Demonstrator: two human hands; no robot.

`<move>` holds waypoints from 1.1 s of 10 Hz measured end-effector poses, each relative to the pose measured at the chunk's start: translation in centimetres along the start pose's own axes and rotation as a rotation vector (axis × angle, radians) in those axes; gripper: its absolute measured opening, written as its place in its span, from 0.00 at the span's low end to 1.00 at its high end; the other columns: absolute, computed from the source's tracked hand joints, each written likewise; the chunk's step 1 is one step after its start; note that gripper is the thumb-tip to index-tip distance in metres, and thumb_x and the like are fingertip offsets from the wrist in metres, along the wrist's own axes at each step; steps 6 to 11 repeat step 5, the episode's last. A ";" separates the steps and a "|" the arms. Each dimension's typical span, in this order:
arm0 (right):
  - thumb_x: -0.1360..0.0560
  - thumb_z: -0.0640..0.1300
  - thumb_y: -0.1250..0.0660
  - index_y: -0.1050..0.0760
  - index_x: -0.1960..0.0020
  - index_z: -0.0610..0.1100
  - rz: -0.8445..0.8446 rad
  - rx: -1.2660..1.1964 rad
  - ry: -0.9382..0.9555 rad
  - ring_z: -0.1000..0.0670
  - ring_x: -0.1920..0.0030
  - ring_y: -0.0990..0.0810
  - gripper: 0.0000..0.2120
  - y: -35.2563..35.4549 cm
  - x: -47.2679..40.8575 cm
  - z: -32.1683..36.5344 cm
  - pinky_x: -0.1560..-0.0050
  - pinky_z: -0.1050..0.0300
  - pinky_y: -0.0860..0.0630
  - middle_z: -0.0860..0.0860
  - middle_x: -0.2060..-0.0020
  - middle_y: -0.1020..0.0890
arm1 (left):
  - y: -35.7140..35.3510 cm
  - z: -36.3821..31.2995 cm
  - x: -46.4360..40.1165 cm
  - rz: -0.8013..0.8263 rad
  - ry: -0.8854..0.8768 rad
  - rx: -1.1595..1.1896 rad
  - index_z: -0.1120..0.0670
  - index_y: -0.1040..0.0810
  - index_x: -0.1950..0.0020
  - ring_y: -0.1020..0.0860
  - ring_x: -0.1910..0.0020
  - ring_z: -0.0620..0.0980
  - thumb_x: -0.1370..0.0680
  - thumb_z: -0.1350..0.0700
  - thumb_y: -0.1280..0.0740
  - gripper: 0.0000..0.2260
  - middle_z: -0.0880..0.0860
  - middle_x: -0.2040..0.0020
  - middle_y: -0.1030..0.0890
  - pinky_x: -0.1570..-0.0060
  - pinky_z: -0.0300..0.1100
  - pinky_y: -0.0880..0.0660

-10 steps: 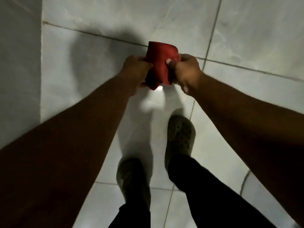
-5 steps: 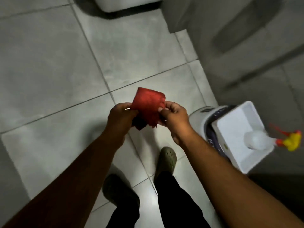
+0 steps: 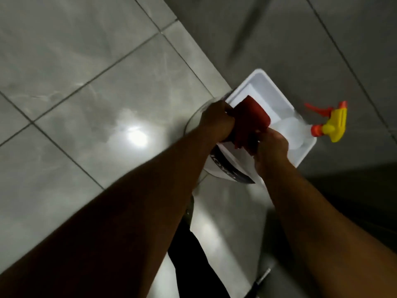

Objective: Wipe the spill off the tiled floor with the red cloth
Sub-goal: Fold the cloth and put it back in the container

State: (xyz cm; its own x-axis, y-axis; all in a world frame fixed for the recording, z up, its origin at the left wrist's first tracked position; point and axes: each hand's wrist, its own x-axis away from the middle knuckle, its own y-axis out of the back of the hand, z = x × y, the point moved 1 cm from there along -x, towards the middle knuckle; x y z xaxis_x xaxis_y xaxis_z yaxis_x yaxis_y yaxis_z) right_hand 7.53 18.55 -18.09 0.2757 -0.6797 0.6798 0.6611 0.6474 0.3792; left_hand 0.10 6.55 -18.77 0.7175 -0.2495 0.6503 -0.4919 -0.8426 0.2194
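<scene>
Both my hands hold the folded red cloth (image 3: 252,117) in the air. My left hand (image 3: 217,121) grips its left edge and my right hand (image 3: 271,145) pinches its lower right edge. The cloth hangs above a white rectangular tub (image 3: 277,95) that stands on a white round appliance (image 3: 225,171). The grey tiled floor (image 3: 90,100) spreads to the left, glossy, with a bright light reflection on it. I cannot make out a spill on the tiles.
A clear spray bottle (image 3: 296,130) with a yellow and orange trigger head (image 3: 335,123) lies in the tub, its head jutting past the right rim. A grey tiled wall (image 3: 322,39) rises behind. My dark trouser leg (image 3: 193,259) shows below my arms.
The view has swung right, bringing the white tub and spray bottle under my hands. The cloth, still held by both hands, now hangs over the tub instead of over bare floor.
</scene>
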 end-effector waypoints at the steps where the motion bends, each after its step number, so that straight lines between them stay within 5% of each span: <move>1: 0.25 0.31 0.40 0.23 0.40 0.37 0.057 0.113 -0.013 0.37 0.47 0.18 0.16 -0.9 -2.9 -1.8 0.42 0.43 0.20 0.37 0.46 0.17 | -1.8 1.2 -2.0 0.022 0.006 -0.082 0.56 0.23 0.39 0.22 0.41 0.56 0.25 0.63 0.37 0.15 0.57 0.39 0.22 0.40 0.46 0.24; 3: 0.24 0.41 0.35 0.32 0.31 0.38 0.023 0.502 0.122 0.39 0.35 0.25 0.23 -0.6 -1.9 -1.4 0.31 0.48 0.30 0.39 0.34 0.24 | 0.9 0.8 -0.2 -0.033 -0.055 -0.206 0.57 0.24 0.36 0.24 0.37 0.54 0.25 0.57 0.35 0.17 0.56 0.35 0.23 0.42 0.39 0.30; 4: 0.23 0.44 0.36 0.32 0.31 0.38 0.067 0.726 0.369 0.39 0.32 0.28 0.22 -0.7 2.2 1.0 0.31 0.49 0.33 0.40 0.33 0.25 | 5.9 1.5 3.5 -0.149 -0.056 -0.274 0.53 0.23 0.37 0.23 0.38 0.52 0.24 0.55 0.36 0.15 0.53 0.37 0.21 0.47 0.33 0.35; 5: 0.24 0.44 0.36 0.25 0.40 0.40 0.204 0.864 0.600 0.39 0.40 0.22 0.15 -2.4 8.2 3.6 0.36 0.48 0.27 0.41 0.42 0.20 | 11.9 3.2 10.1 -0.216 -0.036 -0.401 0.53 0.25 0.35 0.23 0.37 0.54 0.23 0.52 0.35 0.18 0.53 0.37 0.20 0.40 0.37 0.30; 11: 0.24 0.44 0.36 0.25 0.40 0.40 0.204 0.864 0.600 0.39 0.40 0.22 0.15 -2.4 8.2 3.6 0.36 0.48 0.27 0.41 0.42 0.20 | 11.9 3.2 10.1 -0.216 -0.036 -0.401 0.53 0.25 0.35 0.23 0.37 0.54 0.23 0.52 0.35 0.18 0.53 0.37 0.20 0.40 0.37 0.30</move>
